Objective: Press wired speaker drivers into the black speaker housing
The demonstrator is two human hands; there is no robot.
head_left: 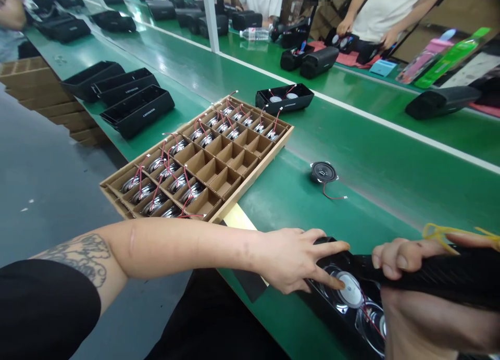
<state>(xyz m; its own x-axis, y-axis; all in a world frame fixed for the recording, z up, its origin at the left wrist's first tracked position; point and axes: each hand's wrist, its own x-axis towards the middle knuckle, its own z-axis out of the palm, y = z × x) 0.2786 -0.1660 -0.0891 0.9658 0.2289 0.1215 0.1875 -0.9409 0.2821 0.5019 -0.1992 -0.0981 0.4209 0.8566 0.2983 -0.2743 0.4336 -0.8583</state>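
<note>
my left hand [299,261] is found open, fingers spread, at the near edge of the green table [375,162]. one fingertip lies on the pale back of a speaker [351,291]; another finger extends over the upper edge of the black case [339,326] in which that speaker sits. i cannot tell whether my thumb grips the case.

my right hand [410,315] is closed around a long black piece [449,276], fingers curled over its top and palm beneath; its far end runs out of view and i cannot identify it. a yellow cord [441,232] shows above this hand.

a second speaker [371,326] sits in the same case, partly hidden behind my right hand, with red wires [365,309] across the pair.

a loose speaker [323,172] lies on the table, cone up, its lead trailing toward me. beyond my left forearm, a divided cardboard tray [254,175] holds rows of speakers, leads upward. just past its far corner stands another case [285,102] containing two speakers. three open cases [138,110] rest left of the tray. across the table, a co-worker's hand [346,25] is at similar parts.
</note>
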